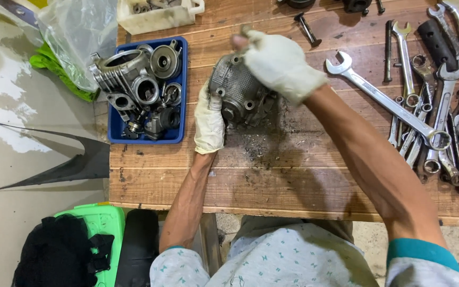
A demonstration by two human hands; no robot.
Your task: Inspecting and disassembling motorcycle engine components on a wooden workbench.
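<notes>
A grimy grey metal engine cylinder head (pixel 237 95) stands on the wooden workbench (pixel 304 175). My left hand (pixel 209 119), in a white glove, grips its left side. Over its upper right part lies my right hand (pixel 280 64), also gloved in white, with the fingers closed on its top edge. Dark grit and debris lie on the boards just below the part.
A blue tray (pixel 179 135) of engine parts, including a finned cylinder (pixel 119 72), sits to the left. Several spanners (pixel 386 101) lie at the right. A white tub (pixel 158 16) and a bolt (pixel 307 29) are at the back. A green stool (pixel 102 223) stands on the floor.
</notes>
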